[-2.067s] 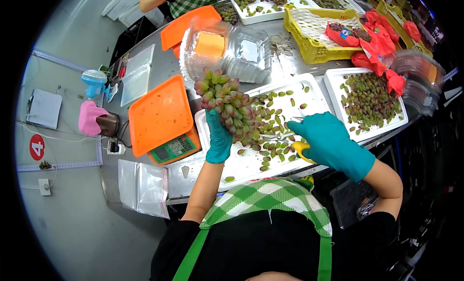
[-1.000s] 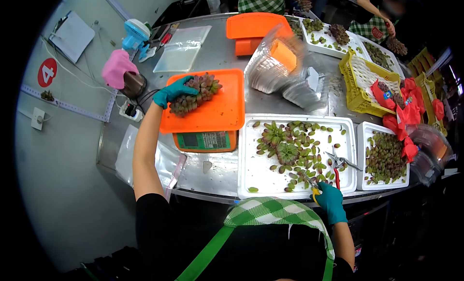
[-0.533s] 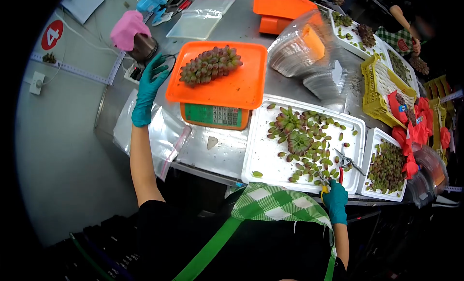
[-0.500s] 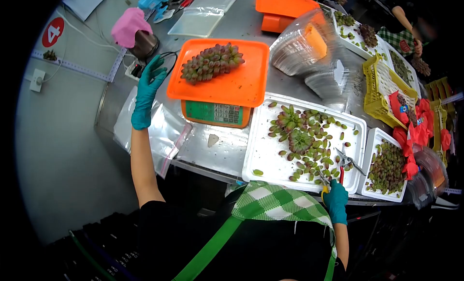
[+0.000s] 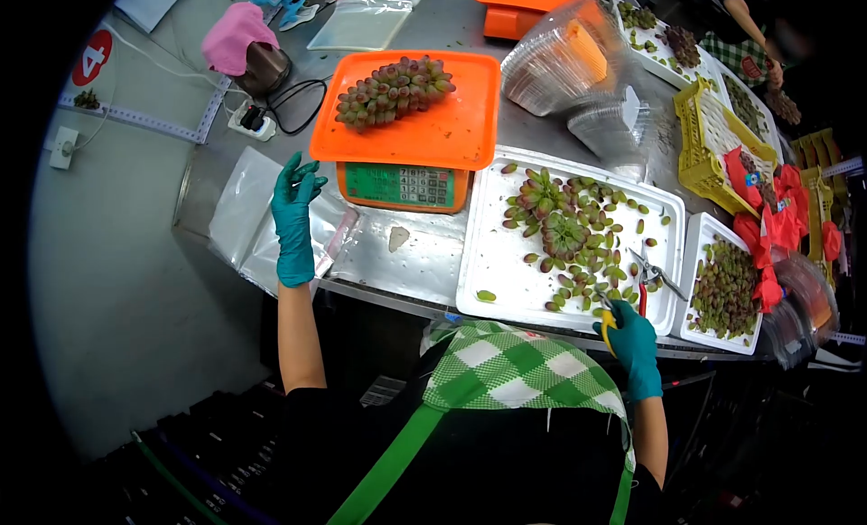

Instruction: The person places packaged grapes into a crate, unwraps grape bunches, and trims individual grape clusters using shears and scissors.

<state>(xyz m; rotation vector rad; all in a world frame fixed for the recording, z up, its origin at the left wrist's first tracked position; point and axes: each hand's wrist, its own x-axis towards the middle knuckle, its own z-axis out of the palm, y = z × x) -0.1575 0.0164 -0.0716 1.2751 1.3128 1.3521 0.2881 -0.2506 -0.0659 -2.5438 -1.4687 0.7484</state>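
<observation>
At centre left, the teal-gloved left hand [image 5: 295,204] hovers with fingers spread over clear plastic bags [image 5: 248,223] at the steel table's near edge [image 5: 397,295]. The reddish-green grape bunch [image 5: 393,90] lies on the orange scale tray [image 5: 424,128], upper centre. Lower right, the teal-gloved right hand [image 5: 632,343] grips yellow-handled scissors [image 5: 605,315] at the white foam tray's rim [image 5: 506,310].

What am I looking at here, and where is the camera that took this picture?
The camera sits on a person's head and looks down, so you see their checked apron and two teal-gloved hands. The left hand is open, holding nothing, above clear plastic bags at the edge of the metal table. The right hand grips yellow-handled scissors at the near edge of a white tray strewn with loose grapes. A full grape bunch lies on the orange pan of a weighing scale. Red-handled snips rest on the tray. Other people work at the far end.
</observation>
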